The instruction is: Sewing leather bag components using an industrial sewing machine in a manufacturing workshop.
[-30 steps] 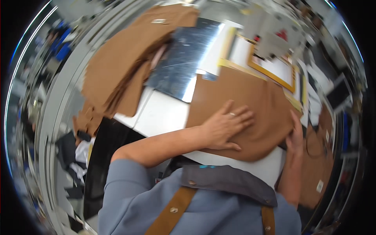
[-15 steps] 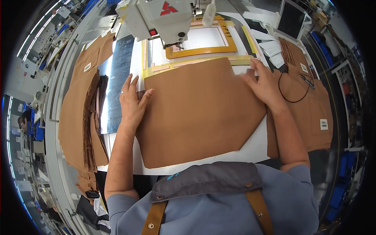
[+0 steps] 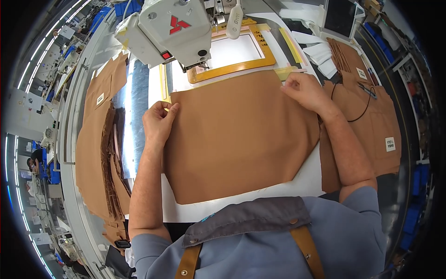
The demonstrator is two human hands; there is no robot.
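Observation:
A large brown fabric panel (image 3: pixel 241 144) lies in front of me on a white board (image 3: pixel 186 215), its lower right corner cut at a slant. My left hand (image 3: pixel 158 124) is closed in a pinch at the panel's upper left edge. At its upper right, my right hand (image 3: pixel 307 93) pinches the edge between thumb and fingers. The panel's far edge lies against an orange-yellow frame (image 3: pixel 227 72) with a rectangular opening. Over the frame's left part hangs the white head of a sewing machine (image 3: pixel 174 35).
Stacked brown fabric pieces (image 3: pixel 95 158) lie to the left beside a shiny metal plate (image 3: pixel 134 107). More brown pieces (image 3: pixel 371 125) with white labels lie on the right, with a thin dark cord and a pen-like tool (image 3: pixel 368 90) on top. A screen (image 3: pixel 340 19) stands at the far right.
Both hands have gone from spread fingers to pinches at the panel's upper edges. My view has shifted a little, and the machine head now appears lower and further left.

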